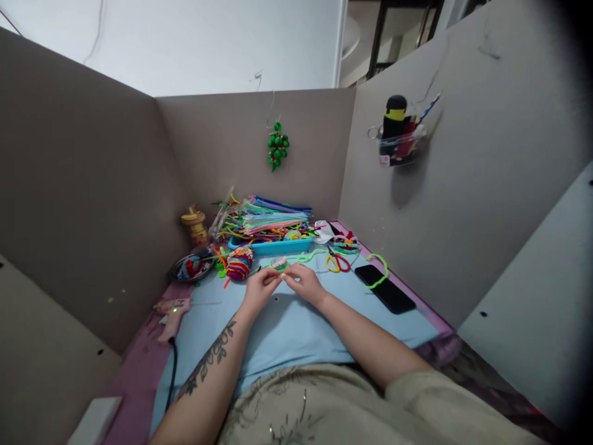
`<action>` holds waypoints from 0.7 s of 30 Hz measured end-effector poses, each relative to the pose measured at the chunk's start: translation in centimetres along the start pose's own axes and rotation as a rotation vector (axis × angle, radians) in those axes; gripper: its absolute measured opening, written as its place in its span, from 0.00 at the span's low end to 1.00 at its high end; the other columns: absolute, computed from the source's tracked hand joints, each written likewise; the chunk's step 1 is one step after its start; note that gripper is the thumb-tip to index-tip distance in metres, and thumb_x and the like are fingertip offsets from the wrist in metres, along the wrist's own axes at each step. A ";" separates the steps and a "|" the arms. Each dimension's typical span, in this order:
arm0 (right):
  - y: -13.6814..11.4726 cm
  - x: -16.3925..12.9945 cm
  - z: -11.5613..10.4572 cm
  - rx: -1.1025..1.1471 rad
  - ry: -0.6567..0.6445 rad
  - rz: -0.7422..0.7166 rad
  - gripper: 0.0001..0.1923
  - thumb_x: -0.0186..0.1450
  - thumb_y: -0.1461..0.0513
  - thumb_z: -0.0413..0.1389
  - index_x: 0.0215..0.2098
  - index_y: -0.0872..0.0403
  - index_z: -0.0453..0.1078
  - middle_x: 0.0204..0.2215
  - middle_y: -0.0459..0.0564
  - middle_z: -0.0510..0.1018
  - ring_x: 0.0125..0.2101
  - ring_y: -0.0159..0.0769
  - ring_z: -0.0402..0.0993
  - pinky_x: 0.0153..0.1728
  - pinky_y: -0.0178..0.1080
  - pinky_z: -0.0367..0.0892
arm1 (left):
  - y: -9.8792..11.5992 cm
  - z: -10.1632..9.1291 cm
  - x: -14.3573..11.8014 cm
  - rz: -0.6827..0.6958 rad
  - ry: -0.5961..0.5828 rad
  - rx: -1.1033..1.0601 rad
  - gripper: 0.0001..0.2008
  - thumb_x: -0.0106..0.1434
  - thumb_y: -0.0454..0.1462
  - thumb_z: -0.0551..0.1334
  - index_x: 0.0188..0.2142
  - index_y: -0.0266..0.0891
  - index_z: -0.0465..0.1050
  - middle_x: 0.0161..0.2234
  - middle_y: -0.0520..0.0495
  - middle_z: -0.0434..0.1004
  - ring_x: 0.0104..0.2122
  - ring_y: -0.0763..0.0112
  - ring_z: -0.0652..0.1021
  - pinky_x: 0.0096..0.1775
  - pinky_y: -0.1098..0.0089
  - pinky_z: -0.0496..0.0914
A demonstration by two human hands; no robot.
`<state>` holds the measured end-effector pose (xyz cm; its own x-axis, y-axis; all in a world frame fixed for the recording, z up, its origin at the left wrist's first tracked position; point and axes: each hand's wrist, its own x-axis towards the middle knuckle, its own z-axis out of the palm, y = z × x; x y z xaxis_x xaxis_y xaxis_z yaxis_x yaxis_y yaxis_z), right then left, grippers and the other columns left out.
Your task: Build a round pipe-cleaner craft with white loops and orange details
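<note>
My left hand (260,292) and my right hand (304,283) meet over the light blue cloth (296,337), thumbs and fingers pinched together. A tiny pale thing seems to be between the fingertips, too small to make out. Just behind them is a small rounded coil of pastel pipe cleaner (278,264), green and pinkish; whether the fingers touch it is hidden. A light green pipe cleaner (309,255) trails to the right behind my right hand. To the left stands a striped, multicoloured wound ball (239,264).
A blue tray (278,247) piled with pipe cleaners (273,219) stands at the back. Scissors (338,263) and a phone (386,289) lie right. A pink glue gun (173,316) with a black cord and a bowl (191,268) are left. Grey partitions (250,148) enclose the table.
</note>
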<state>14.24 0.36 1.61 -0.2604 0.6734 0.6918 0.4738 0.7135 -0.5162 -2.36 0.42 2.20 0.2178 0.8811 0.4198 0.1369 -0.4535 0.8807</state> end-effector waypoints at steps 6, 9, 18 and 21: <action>0.0 -0.1 0.2 0.046 0.023 0.025 0.08 0.63 0.58 0.52 0.35 0.52 0.71 0.30 0.49 0.75 0.33 0.35 0.70 0.37 0.38 0.65 | 0.0 0.0 0.1 -0.106 -0.015 -0.054 0.16 0.53 0.45 0.62 0.36 0.35 0.70 0.30 0.47 0.75 0.29 0.70 0.75 0.30 0.71 0.70; 0.1 -0.1 0.3 0.052 0.050 0.018 0.08 0.61 0.59 0.54 0.37 0.52 0.70 0.32 0.49 0.76 0.35 0.36 0.70 0.38 0.38 0.65 | -0.2 0.0 0.2 -0.191 -0.065 -0.107 0.16 0.53 0.45 0.62 0.36 0.35 0.71 0.27 0.48 0.74 0.24 0.73 0.74 0.26 0.73 0.69; 0.5 -0.2 0.3 0.019 0.002 0.069 0.07 0.62 0.58 0.53 0.34 0.52 0.71 0.29 0.48 0.76 0.33 0.35 0.70 0.36 0.36 0.64 | 0.0 -0.2 0.1 -0.069 -0.005 -0.014 0.12 0.52 0.42 0.63 0.32 0.35 0.72 0.28 0.48 0.75 0.29 0.70 0.75 0.32 0.71 0.70; 0.6 -0.2 0.3 0.012 -0.024 0.125 0.10 0.62 0.56 0.52 0.34 0.52 0.71 0.27 0.47 0.76 0.30 0.34 0.70 0.33 0.35 0.63 | -0.2 -0.2 0.1 -0.033 0.007 0.026 0.10 0.52 0.40 0.63 0.32 0.36 0.72 0.30 0.47 0.76 0.32 0.68 0.77 0.34 0.70 0.71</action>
<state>14.32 0.67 0.99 -0.2204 0.7617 0.6093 0.4940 0.6258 -0.6036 -2.57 0.65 2.10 0.2058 0.8965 0.3924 0.1690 -0.4275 0.8880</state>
